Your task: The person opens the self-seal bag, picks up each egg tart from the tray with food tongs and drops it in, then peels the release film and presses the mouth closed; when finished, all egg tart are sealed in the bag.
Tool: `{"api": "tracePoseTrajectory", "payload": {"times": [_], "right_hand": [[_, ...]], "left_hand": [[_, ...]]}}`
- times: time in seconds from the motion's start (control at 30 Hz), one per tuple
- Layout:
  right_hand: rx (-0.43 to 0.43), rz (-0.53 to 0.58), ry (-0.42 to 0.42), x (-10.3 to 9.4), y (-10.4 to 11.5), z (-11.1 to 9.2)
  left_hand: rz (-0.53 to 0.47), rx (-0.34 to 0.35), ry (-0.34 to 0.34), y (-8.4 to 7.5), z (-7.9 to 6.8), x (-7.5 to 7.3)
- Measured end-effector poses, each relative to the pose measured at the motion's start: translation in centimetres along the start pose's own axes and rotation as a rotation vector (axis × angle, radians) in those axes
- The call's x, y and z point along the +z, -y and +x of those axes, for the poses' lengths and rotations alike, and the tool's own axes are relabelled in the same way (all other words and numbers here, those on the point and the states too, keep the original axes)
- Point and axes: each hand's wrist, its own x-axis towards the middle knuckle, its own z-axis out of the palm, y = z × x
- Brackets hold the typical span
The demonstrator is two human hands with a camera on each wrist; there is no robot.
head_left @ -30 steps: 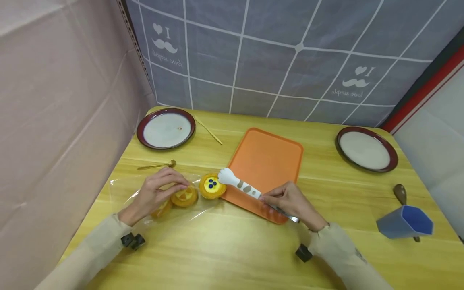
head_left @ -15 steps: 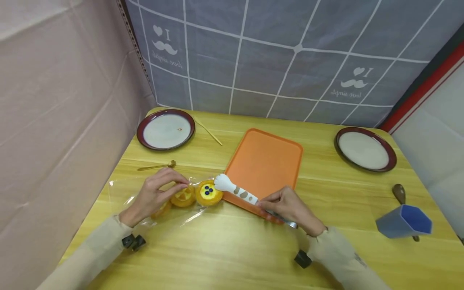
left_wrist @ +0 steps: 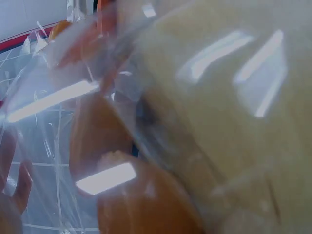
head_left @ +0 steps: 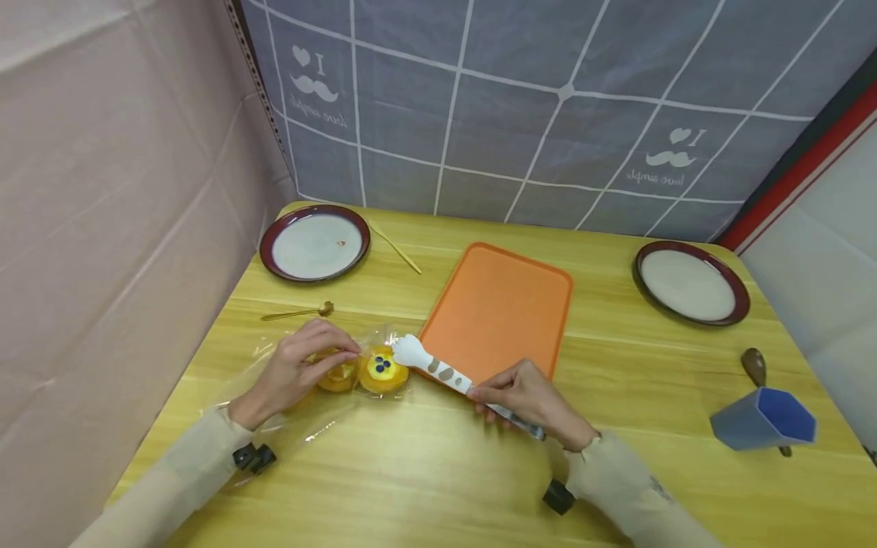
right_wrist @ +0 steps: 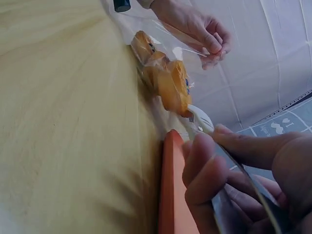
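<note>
With its thumb and fingers, my left hand [head_left: 301, 369] pinches the upper edge of a clear plastic bag [right_wrist: 187, 44]. Inside the bag sit tarts, one of them an egg tart [head_left: 338, 376] partly under that hand. A blueberry-topped tart [head_left: 384, 371] is at the bag's right end, with film around it. My right hand [head_left: 530, 399] grips white paw-shaped tongs [head_left: 438, 368] with brown spots. Their paw tip meets the right side of the blueberry tart; whether both tips clasp it is hidden. Film and tarts, blurred, fill much of the left wrist view.
An orange tray [head_left: 503, 304] lies behind the tongs. Red-rimmed plates stand at back left [head_left: 315, 243] and right [head_left: 692, 281]. A gold spoon [head_left: 298, 312] and a thin gold utensil [head_left: 396, 247] lie at left. A blue cup [head_left: 760, 418] and dark spoon [head_left: 755, 367] are at right.
My right hand and the tongs have moved left and slightly toward me, with the blueberry tart going further into the bag, against the egg tart. My left hand has barely moved.
</note>
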Motion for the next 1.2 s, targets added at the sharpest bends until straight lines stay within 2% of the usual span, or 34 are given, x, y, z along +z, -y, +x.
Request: {"api": "tracePoseTrajectory", "payload": {"times": [0.2,0.33,0.43,0.6,0.7,0.93,1.0,1.07,1.2], "right_hand": [[-0.009,-0.087,0.007,0.4,-2.2,0.9],[0.015,-0.136,-0.038,-0.1,-2.5,0.7],[0.017,-0.211,-0.107,-0.9,-2.4,-0.1],[0.017,-0.302,-0.254,-2.9,-2.7,-2.0],[0.042,-0.331,-0.372,-4.5,-3.3,-3.4],[0.134,-0.573,-0.787,-8.2,-6.1,-8.1],[0.157,-0.621,-0.883,-9.0,-7.2,-9.4],[0.17,-0.654,-0.946,-9.4,-8.3,-10.5],[0.218,-0.679,-0.965,-9.6,-10.5,-11.9]], "left_hand": [[-0.015,0.026,0.001,0.3,0.2,0.0],[-0.02,0.043,-0.003,0.5,0.4,0.1],[-0.018,0.041,-0.001,0.5,0.4,0.0],[-0.01,0.029,-0.003,0.5,0.4,-0.2],[-0.013,0.036,-0.007,0.5,0.3,-0.2],[-0.001,0.03,-0.012,0.3,0.0,-0.3],[0.002,0.032,-0.014,0.3,-0.2,-0.3],[0.001,0.037,-0.017,0.3,-0.3,-0.3],[-0.006,0.045,-0.023,0.3,-0.4,-0.4]]}}
